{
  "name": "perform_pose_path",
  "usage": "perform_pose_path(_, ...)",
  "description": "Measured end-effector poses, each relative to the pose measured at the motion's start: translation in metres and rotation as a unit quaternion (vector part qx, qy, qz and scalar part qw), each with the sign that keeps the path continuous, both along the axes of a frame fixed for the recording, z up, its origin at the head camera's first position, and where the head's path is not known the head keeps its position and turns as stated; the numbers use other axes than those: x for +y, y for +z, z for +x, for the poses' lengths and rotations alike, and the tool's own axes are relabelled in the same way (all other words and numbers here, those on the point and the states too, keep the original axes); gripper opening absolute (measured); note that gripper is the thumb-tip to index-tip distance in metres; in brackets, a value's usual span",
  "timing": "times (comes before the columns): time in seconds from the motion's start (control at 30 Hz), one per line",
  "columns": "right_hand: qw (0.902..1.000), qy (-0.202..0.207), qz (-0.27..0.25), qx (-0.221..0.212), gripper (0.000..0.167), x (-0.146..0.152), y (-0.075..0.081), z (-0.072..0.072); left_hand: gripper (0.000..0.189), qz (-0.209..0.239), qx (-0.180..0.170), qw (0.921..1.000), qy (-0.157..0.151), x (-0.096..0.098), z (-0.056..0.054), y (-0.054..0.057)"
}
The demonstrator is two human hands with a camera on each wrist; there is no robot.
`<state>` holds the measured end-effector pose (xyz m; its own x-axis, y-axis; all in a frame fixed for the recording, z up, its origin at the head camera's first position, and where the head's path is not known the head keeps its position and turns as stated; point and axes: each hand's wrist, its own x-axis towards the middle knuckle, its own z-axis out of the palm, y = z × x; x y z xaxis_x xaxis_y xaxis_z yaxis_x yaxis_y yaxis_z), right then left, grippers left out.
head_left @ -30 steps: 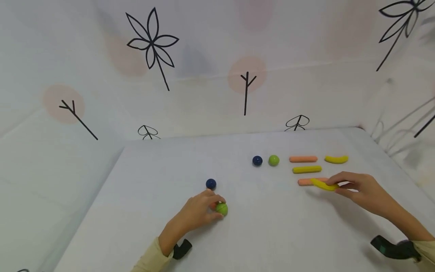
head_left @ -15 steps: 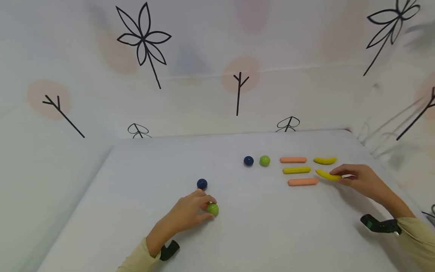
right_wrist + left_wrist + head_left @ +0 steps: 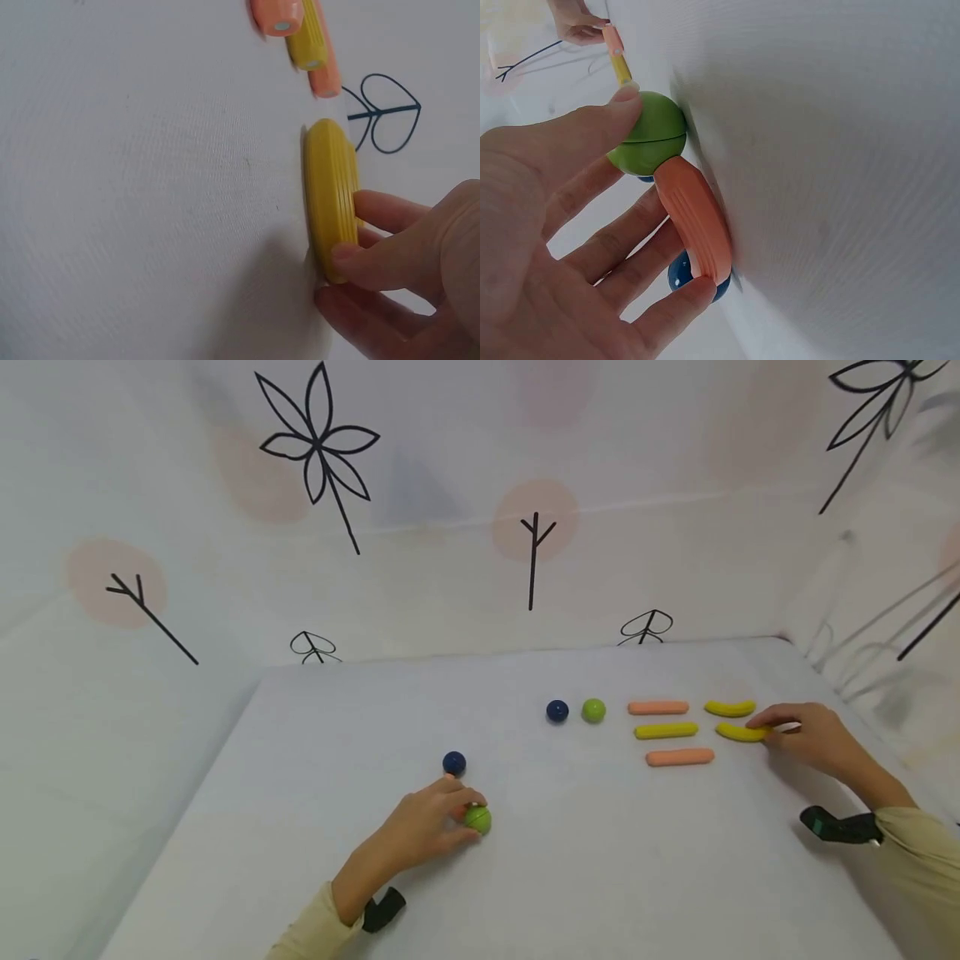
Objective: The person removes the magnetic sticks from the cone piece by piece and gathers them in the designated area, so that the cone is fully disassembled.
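Note:
My left hand [image 3: 431,827] rests on the white table with thumb and forefinger round a green ball [image 3: 651,133]. An orange curved stick [image 3: 697,217] touches that ball and reaches to a dark blue ball [image 3: 453,763], partly hidden behind the stick in the left wrist view. The little finger lies against the stick's far end. At the right, my right hand [image 3: 813,739] pinches a yellow curved stick [image 3: 330,199] by its near end, down at the table surface. A second yellow curved stick [image 3: 730,708] lies just behind it.
Left of the yellow curved sticks lie straight sticks: an orange one [image 3: 657,707], a yellow one [image 3: 666,730] and a nearer orange one [image 3: 679,757]. Another dark blue ball [image 3: 557,711] and green ball [image 3: 593,710] sit farther left. A patterned cloth [image 3: 420,585] rises behind the table.
My right hand has carried the yellow curved stick from over the nearer orange stick, back and right, and down beside the other yellow curved stick. My left hand keeps its hold.

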<state>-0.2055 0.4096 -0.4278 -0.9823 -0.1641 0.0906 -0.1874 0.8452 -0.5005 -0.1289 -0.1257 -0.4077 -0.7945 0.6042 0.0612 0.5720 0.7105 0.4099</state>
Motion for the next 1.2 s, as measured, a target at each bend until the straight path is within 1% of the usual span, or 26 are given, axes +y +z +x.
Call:
perform_pose_path(0.13, 0.9999, -0.011, 0.006, 0.005, 0.024, -0.002, 0.003, -0.001, 0.035, -0.012, 0.005, 0.9998, -0.013, -0.001, -0.003, 0.003)
perform_pose_path(0.23, 0.9998, -0.009, 0.017, 0.009, 0.023, -0.007, 0.010, 0.001, 0.035, -0.019, 0.011, 0.9996, -0.018, -0.005, -0.008, 0.008)
perform_pose_path(0.27, 0.9997, -0.007, 0.019, 0.015, 0.023, -0.010, 0.013, 0.002, 0.037, -0.018, 0.019, 0.9995, -0.019, -0.007, -0.010, 0.009)
perform_pose_path(0.33, 0.9993, 0.001, 0.024, 0.027, 0.022, -0.018, 0.020, 0.004, 0.043, -0.012, 0.037, 0.9990, -0.020, -0.010, -0.015, 0.012)
perform_pose_path(0.37, 0.9991, 0.004, 0.023, 0.036, 0.022, -0.024, 0.024, 0.006, 0.042, -0.007, 0.046, 0.9987, -0.023, -0.012, -0.018, 0.013)
perform_pose_path(0.43, 0.9982, 0.016, 0.020, 0.054, 0.021, -0.037, 0.030, 0.010, 0.040, -0.001, 0.050, 0.9981, -0.035, -0.015, -0.026, 0.014)
perform_pose_path(0.47, 0.9975, 0.025, 0.017, 0.063, 0.021, -0.044, 0.033, 0.011, 0.039, -0.003, 0.046, 0.9981, -0.041, -0.016, -0.030, 0.014)
perform_pose_path(0.53, 0.9962, 0.048, 0.011, 0.072, 0.021, -0.062, 0.039, 0.016, 0.033, -0.006, 0.017, 0.9985, -0.051, -0.019, -0.037, 0.012)
perform_pose_path(0.6, 0.9924, 0.082, 0.000, 0.092, 0.021, -0.079, 0.043, 0.021, 0.026, -0.011, -0.016, 0.9983, -0.054, -0.020, -0.040, 0.010)
perform_pose_path(0.67, 0.9888, 0.115, -0.010, 0.094, 0.022, -0.097, 0.047, 0.026, 0.018, -0.012, -0.037, 0.9979, -0.052, -0.021, -0.042, 0.006)
perform_pose_path(0.77, 0.9843, 0.156, -0.028, 0.078, 0.019, -0.123, 0.050, 0.033, 0.011, -0.006, -0.035, 0.9979, -0.053, -0.019, -0.041, 0.002)
perform_pose_path(0.87, 0.9784, 0.197, -0.048, 0.037, 0.018, -0.150, 0.051, 0.038, 0.011, -0.003, -0.020, 0.9983, -0.055, -0.016, -0.040, -0.001)
perform_pose_path(1.0, 0.9634, 0.257, -0.075, -0.006, 0.021, -0.180, 0.048, 0.045, 0.009, 0.002, -0.018, 0.9983, -0.055, -0.012, -0.037, 0.000)
perform_pose_path(1.1, 0.9549, 0.282, -0.083, -0.044, 0.021, -0.202, 0.044, 0.050, 0.008, 0.002, -0.025, 0.9980, -0.058, -0.010, -0.034, 0.000)
perform_pose_path(1.2, 0.9448, 0.303, -0.097, -0.078, 0.023, -0.224, 0.038, 0.053, 0.010, -0.007, -0.020, 0.9977, -0.064, -0.008, -0.032, -0.002)
